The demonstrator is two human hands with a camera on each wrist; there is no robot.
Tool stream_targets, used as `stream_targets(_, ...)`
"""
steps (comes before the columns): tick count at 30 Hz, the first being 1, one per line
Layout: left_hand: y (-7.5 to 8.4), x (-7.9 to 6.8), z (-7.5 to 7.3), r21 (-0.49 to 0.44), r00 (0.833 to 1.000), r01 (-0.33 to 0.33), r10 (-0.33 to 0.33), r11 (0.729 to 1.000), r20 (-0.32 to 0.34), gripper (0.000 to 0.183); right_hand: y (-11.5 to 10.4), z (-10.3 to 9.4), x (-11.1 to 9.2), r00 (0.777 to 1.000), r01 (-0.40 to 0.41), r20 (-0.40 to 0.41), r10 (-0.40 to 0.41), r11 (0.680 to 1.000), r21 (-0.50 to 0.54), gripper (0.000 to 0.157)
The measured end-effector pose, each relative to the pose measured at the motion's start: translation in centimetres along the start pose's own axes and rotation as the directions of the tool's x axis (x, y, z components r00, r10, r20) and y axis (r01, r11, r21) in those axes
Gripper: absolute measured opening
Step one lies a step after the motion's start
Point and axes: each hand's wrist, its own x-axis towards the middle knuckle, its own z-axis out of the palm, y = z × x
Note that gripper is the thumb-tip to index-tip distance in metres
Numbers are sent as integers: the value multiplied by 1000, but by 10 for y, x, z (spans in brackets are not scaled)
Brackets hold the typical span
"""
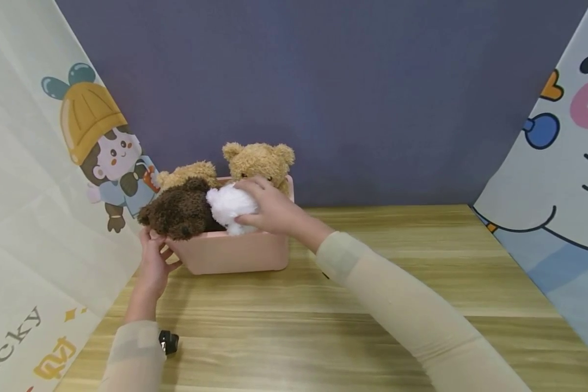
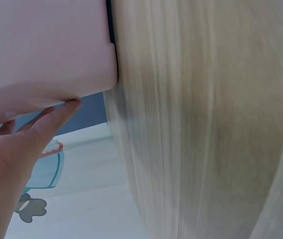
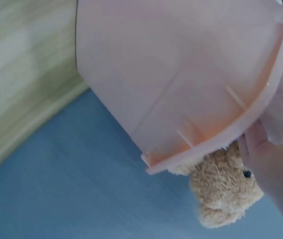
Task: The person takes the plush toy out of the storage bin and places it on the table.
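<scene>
A pink plastic storage bin (image 1: 235,253) stands on the table near the back wall, filled with plush toys. My right hand (image 1: 274,209) holds a white plush toy (image 1: 231,206) at the bin's front right, thumb on the near side and fingers over the top. Beside it a dark brown plush bear (image 1: 176,212) leans over the left rim. Two tan bears sit behind: one upright at the right (image 1: 259,163), the other tan bear (image 1: 191,174) partly hidden. My left hand (image 1: 154,267) grips the bin's left side at the rim; its fingers (image 2: 51,122) touch the outer wall.
A small black object (image 1: 169,342) lies on the wood-grain table (image 1: 284,332) beside the left sleeve. A dark blue-grey wall (image 1: 372,103) rises behind the bin. Cartoon-printed panels flank the table at left (image 1: 24,179) and right (image 1: 563,190).
</scene>
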Motion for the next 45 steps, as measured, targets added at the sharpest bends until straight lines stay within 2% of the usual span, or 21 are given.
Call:
stream_targets(2, 0, 0, 2, -25, 1000, 1, -1, 1000, 0, 60, 2, 2, -1, 999, -6, -42, 8, 999, 43, 79)
stream_targets(6, 0, -1, 4, -4, 1000, 6, -6, 1000, -3, 66, 7, 5, -5, 992, 4, -123, 10, 993, 114, 75)
stream_targets(13, -2, -2, 4, 2, 1000, 14, -14, 1000, 8, 69, 17, 5, -16, 965, 69, -261, -8, 972, 226, 68)
stream_targets(18, -4, -1, 0, 39, 1000, 14, -15, 999, 22, 71, 21, 1, -27, 947, 108, -321, -3, 944, 311, 66)
stream_targets(21, -5, -1, -6, 86, 998, -11, 7, 996, 55, 72, 22, -7, -32, 934, 124, -356, 33, 904, 408, 65)
stream_targets(24, -6, 0, -12, 115, 994, -42, 30, 992, 107, 77, 22, -18, -37, 915, 151, -398, 65, 860, 488, 64)
stream_targets(28, -7, 1, -18, 148, 988, -51, 29, 988, 150, 87, 18, -38, -45, 897, 189, -437, 72, 829, 526, 65)
stream_targets(34, -7, 3, -18, 207, 993, -55, 32, 977, 112, 102, 12, -76, -61, 872, 225, -479, 102, 785, 577, 67)
stream_targets(40, -9, 5, -16, 194, 989, -94, 68, 976, 134, 108, 15, -115, -76, 820, 254, -548, 168, 751, 610, 63)
stream_targets(43, -10, 5, -16, 192, 989, -95, 70, 977, 131, 106, 17, -130, -82, 798, 285, -575, 181, 728, 624, 61)
stream_targets(45, -11, 6, -17, 208, 989, -88, 61, 974, 134, 107, 18, -138, -87, 784, 298, -593, 186, 725, 621, 60)
